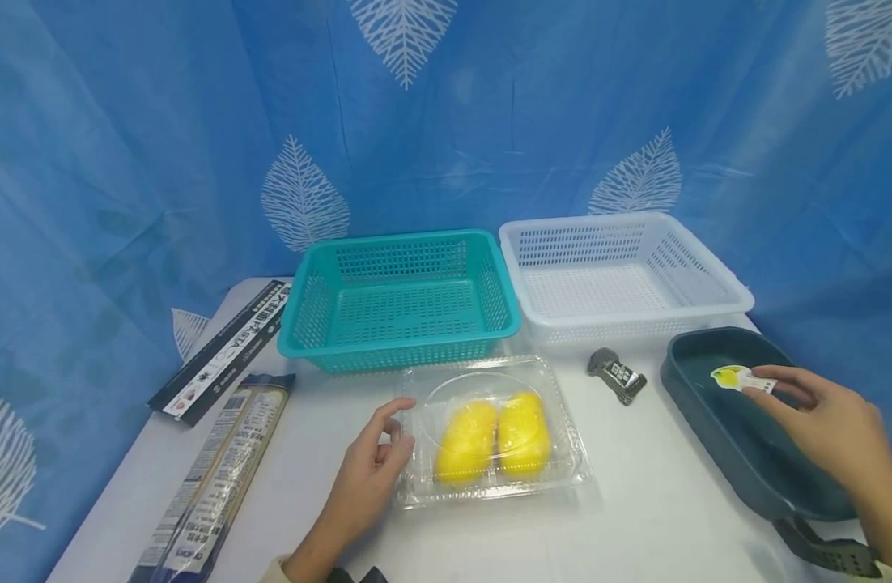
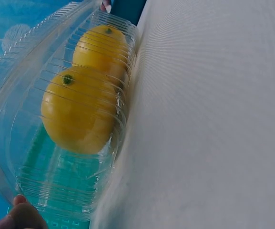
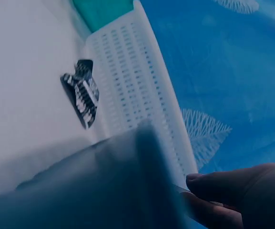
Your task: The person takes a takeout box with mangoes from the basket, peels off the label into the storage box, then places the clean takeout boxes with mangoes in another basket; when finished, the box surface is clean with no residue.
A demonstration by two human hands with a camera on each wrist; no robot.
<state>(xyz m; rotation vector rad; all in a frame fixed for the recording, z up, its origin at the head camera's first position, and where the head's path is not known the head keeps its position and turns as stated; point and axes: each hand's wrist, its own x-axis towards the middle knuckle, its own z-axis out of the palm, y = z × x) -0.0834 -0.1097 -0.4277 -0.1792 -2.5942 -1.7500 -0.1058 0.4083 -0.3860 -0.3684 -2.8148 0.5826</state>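
Observation:
Two yellow lemon-shaped fruits (image 1: 465, 444) lie side by side inside a clear plastic clamshell box (image 1: 424, 380) in the head view. At the box's left edge is my left hand (image 1: 369, 470), with its index fingertip and thumb right at the rim and the other fingers loosely bent. The left wrist view shows the fruits (image 2: 80, 114) through the ribbed plastic. Over on the right, my right hand (image 1: 832, 421) pinches a small white label (image 1: 730, 377) with a yellow fruit picture, above a dark green tub (image 1: 697, 405).
Behind the box stand a teal basket (image 1: 398, 356) and a white basket (image 1: 635, 320). A small dark packet (image 1: 617, 375) lies between box and tub. To the left are a black pasta box (image 1: 223, 356) and a long packet of noodles (image 1: 220, 478). Blue curtain (image 1: 490, 121) closes off the back.

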